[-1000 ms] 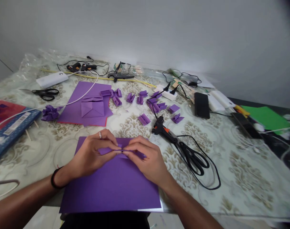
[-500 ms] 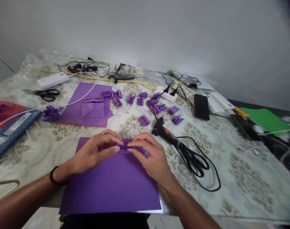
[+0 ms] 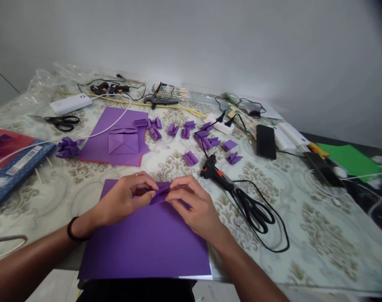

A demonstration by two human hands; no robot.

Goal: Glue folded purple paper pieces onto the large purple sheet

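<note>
1. A grey wall (image 3: 191, 42) backs the leaf-patterned desk (image 3: 344, 226).
2. Along the desk's near edge, a purple sheet (image 3: 146, 243) lies flat, perhaps as a smooth base for handling.
3. The left hand (image 3: 123, 197) and right hand (image 3: 197, 205) each have a pinching grip, from opposite ends.
4. Between them is a small folded paper (image 3: 160, 196), over the sheet's far edge, likely held two-handed to steady its creases.

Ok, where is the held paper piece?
In the head view, slightly left of centre, the purple piece is between the left hand and right hand, over the near purple sheet.
</note>
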